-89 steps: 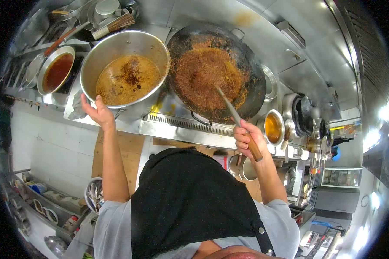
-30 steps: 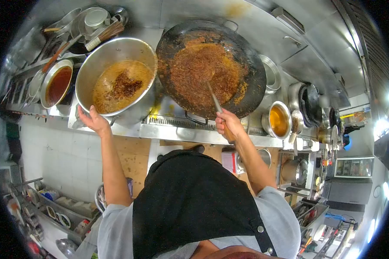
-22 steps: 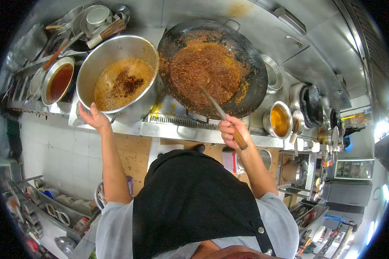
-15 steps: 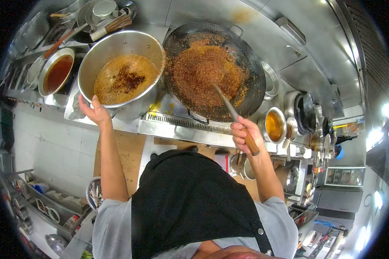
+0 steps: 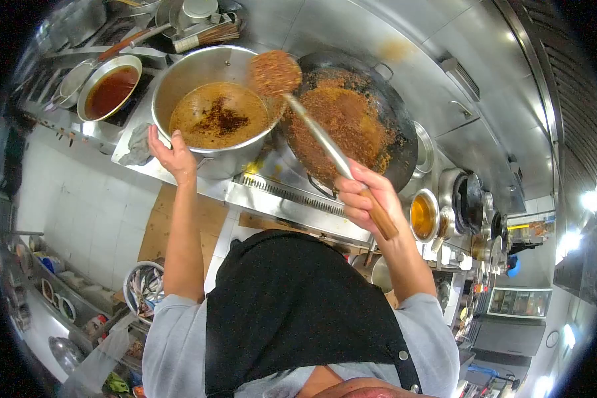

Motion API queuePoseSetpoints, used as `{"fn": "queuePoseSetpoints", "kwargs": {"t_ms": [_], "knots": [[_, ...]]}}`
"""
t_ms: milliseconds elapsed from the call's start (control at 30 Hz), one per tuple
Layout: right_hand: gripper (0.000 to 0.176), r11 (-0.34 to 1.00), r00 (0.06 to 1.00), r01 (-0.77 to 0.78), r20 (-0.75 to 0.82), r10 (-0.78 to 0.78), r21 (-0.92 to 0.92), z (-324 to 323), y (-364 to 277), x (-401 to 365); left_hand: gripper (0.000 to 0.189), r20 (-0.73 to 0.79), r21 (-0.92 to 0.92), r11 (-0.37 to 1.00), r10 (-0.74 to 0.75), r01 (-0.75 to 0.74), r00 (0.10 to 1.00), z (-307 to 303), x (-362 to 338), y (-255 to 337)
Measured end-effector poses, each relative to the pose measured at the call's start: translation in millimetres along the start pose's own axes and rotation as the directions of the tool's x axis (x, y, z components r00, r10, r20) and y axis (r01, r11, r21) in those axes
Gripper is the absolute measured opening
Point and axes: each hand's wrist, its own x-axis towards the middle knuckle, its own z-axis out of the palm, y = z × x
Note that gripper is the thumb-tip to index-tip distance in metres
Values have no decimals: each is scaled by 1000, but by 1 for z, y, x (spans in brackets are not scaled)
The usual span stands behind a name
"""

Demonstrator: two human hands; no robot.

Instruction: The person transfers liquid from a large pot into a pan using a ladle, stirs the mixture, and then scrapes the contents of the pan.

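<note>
My right hand (image 5: 366, 196) is closed round the wooden handle of a long ladle (image 5: 318, 132). The ladle's bowl, heaped with reddish-brown crumbly food (image 5: 275, 73), hangs over the gap between pot and wok, above the pot's right rim. More of this food lies in the black wok (image 5: 404, 142). The large steel pot (image 5: 229, 162) holds brown liquid with a dark patch in the middle. My left hand (image 5: 174, 155) has its fingers apart and rests against the pot's near left side.
Left of the pot stand a bowl of red-brown liquid (image 5: 109, 93), a strainer (image 5: 78, 83) and a bamboo brush (image 5: 209, 37). A grey cloth (image 5: 137, 146) lies by the pot. At the right are a pot of orange liquid (image 5: 423, 215) and stacked pans (image 5: 467, 189).
The ladle has come up out of the wok, full of food, and moved left to the pot's rim. The view has shifted, and my left hand is still at the pot.
</note>
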Motion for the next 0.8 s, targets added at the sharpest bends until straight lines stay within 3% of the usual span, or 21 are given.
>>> {"fn": "queuePoseSetpoints", "kwargs": {"t_ms": [100,200,267,300,333,433,467,567,600,800], "knots": [[17,992,993,-105,-55,101,-70,-3,1,58,59,-1,-5,1000,6,-6,1000,0,1,0],[14,922,974,-151,-211,78,-356,13,0,110,59,-3,-21,1000,20,-20,1000,0,1,-3],[12,773,970,-189,-239,50,-606,18,-5,134,59,7,32,999,34,-35,999,-2,1,-6],[12,671,968,-206,-249,32,-712,19,-9,145,59,12,58,998,40,-40,999,-2,1,-4],[37,476,979,-184,-203,12,-860,18,-18,150,58,19,52,998,17,-18,1000,-3,1,-1],[53,82,989,-96,-105,-109,-992,22,-28,144,58,20,38,999,14,-14,1000,-3,1,1],[69,-37,984,-101,-94,-154,-994,26,-28,135,59,22,51,998,28,-29,999,-3,1,-1],[73,-509,877,136,343,-338,-850,-8,-13,118,59,19,50,999,5,-6,1000,-2,1,-2],[75,-376,916,55,197,-349,-925,6,-4,102,59,14,40,999,-1,1,1000,-2,1,-1],[72,-257,909,67,165,-383,-964,-55,22,81,60,18,-64,997,-40,41,999,2,-1,-4]]}}
